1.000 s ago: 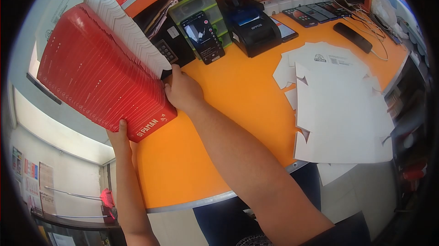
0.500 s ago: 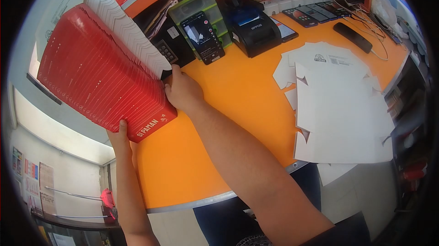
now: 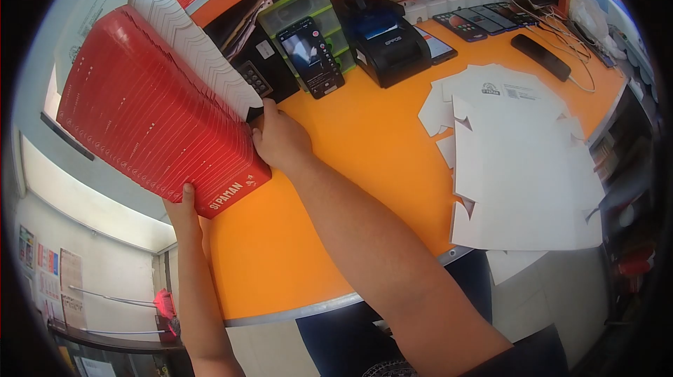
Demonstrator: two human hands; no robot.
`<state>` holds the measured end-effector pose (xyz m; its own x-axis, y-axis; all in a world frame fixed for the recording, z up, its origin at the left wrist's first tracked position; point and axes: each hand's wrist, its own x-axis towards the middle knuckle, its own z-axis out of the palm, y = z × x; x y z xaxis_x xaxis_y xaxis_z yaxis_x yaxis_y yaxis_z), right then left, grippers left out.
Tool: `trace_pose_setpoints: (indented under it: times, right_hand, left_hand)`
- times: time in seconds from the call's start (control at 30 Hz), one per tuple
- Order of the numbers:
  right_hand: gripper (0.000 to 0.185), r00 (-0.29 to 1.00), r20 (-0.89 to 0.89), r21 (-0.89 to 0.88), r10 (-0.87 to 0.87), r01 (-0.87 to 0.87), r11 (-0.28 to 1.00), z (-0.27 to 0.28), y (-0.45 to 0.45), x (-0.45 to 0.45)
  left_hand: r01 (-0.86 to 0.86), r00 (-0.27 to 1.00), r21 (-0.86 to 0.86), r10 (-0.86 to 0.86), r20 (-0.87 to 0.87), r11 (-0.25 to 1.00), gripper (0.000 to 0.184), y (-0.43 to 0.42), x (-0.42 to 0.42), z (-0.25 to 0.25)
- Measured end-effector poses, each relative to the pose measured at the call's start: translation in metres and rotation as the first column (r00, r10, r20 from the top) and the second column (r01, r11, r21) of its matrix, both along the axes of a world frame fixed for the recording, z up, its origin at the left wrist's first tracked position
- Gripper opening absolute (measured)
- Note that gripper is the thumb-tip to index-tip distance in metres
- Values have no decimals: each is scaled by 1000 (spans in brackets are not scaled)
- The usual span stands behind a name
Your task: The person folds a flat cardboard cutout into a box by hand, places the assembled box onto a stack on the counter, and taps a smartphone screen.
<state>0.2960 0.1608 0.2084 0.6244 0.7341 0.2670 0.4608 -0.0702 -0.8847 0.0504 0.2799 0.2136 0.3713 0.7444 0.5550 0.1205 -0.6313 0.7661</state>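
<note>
A thick stack of red cardboard box blanks [image 3: 154, 110], printed "SI PAMAN" on the front one, leans at the left end of the orange table. Its white notched flaps [image 3: 189, 40] fan out along the upper side. My left hand [image 3: 184, 210] grips the lower left edge, thumb on the red face and the other fingers hidden behind. On the right side, my right hand [image 3: 282, 137] is closed around the stack's edge near the white flaps; some of its fingertips are out of sight.
White flat box blanks [image 3: 526, 166] lie on the orange table [image 3: 364, 145], overhanging its front edge. Along the back stand a propped phone [image 3: 312, 58], green-trimmed drawers [image 3: 298, 5] and a black EPPOS printer [image 3: 392, 47]. Several phones [image 3: 484, 19] and cables [image 3: 561, 33] are at the back right.
The picture on the propped phone's screen has changed. Both hands and the red stack are practically where they were.
</note>
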Motion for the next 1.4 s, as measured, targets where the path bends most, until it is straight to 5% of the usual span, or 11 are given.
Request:
trace_pose_setpoints:
  times: [1.4]
  right_hand:
    - [57,1000,8,13,-4,4,1000,-1,0,-1]
  left_hand:
    - [5,1000,5,-5,-4,1000,91,4,-2,-2]
